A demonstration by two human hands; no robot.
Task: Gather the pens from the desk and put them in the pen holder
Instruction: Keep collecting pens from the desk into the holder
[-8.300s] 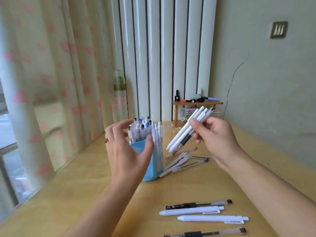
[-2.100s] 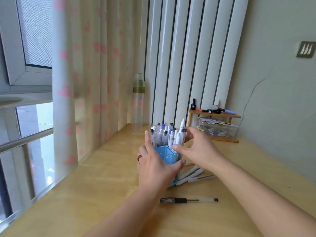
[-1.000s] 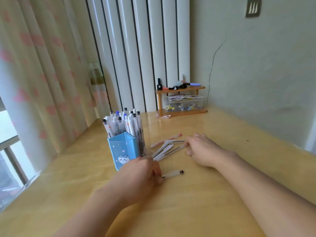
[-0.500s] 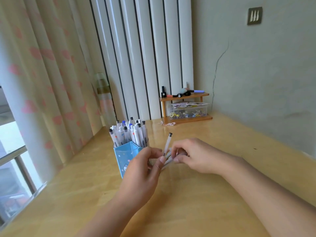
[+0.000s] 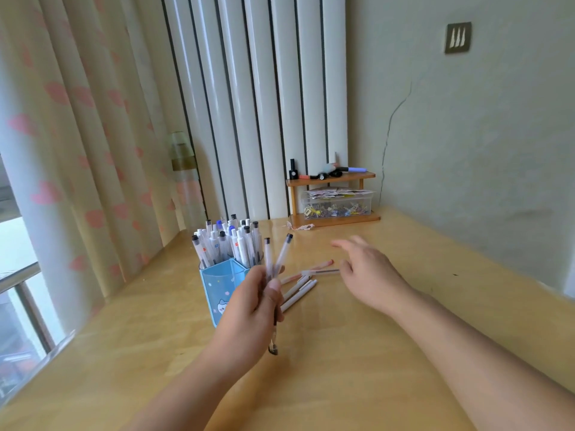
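The holder (image 5: 225, 284), a blue cup standing toward the desk's (image 5: 342, 353) left edge, is already crowded with upright pens, so most of the gathering looks done. The left hand (image 5: 249, 309) is closed around two clear pens (image 5: 275, 259), held nearly upright just right of the holder, their capped ends fanning apart above the fingers and their tips poking out below the palm. These two have been picked up but not yet dropped in.

The right hand (image 5: 364, 272) hovers open over the desk, fingers spread and holding nothing; it is blurred, so whether it touches anything cannot be told. Just to its left, between it and the holder, a small cluster of loose pens (image 5: 300, 286) lies flat on the desk: a couple of white ones side by side, a pinkish one, and a clear one nearest the right hand. The exact count is hard to read where the left hand covers them.

What remains, by this view, is to seat the two held pens in the holder and collect that last cluster. The holder is full enough that fitting more in may take some nudging. No other stray pens show on the visible desk.
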